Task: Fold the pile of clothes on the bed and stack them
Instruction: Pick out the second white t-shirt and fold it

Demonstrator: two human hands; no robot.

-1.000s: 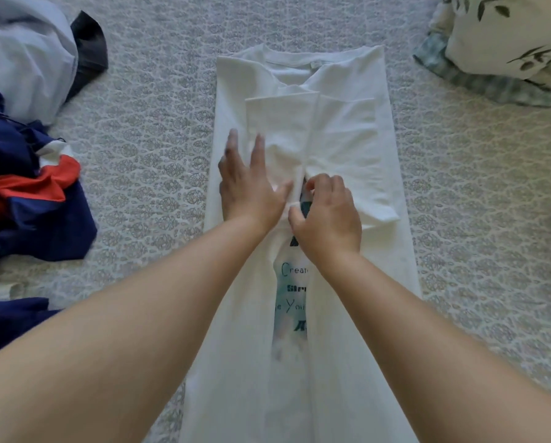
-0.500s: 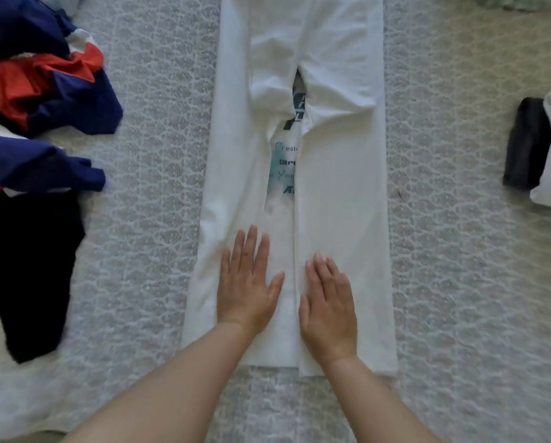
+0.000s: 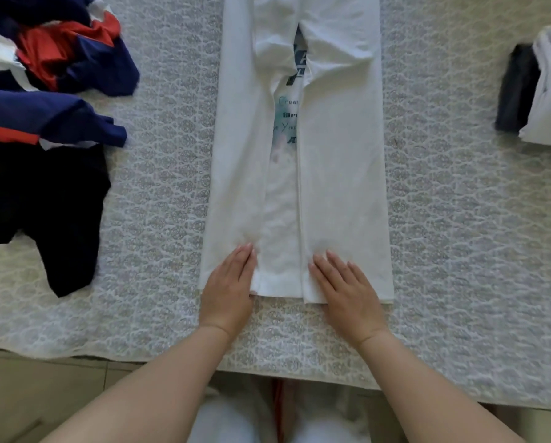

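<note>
White T-shirt (image 3: 341, 174), sides folded in, is laid mid-frame on the bed (image 3: 459, 251). Its hem is pressed by the flat, open-fingered left hand (image 3: 228, 287), then right hand (image 3: 347, 289); both corners should be pinched evenly before folding upward.

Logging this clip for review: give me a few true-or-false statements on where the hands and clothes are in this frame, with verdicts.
1. Both hands lie flat on the white T-shirt near its bottom hem. True: left hand, right hand.
2. The T-shirt's sides are folded inward, leaving a strip of print visible. True.
3. The right hand grips a black garment. False: the black garment lies untouched, left of the T-shirt.
4. The navy and red garment lies on top of the T-shirt. False: it lies apart, on the bedspread.
</note>
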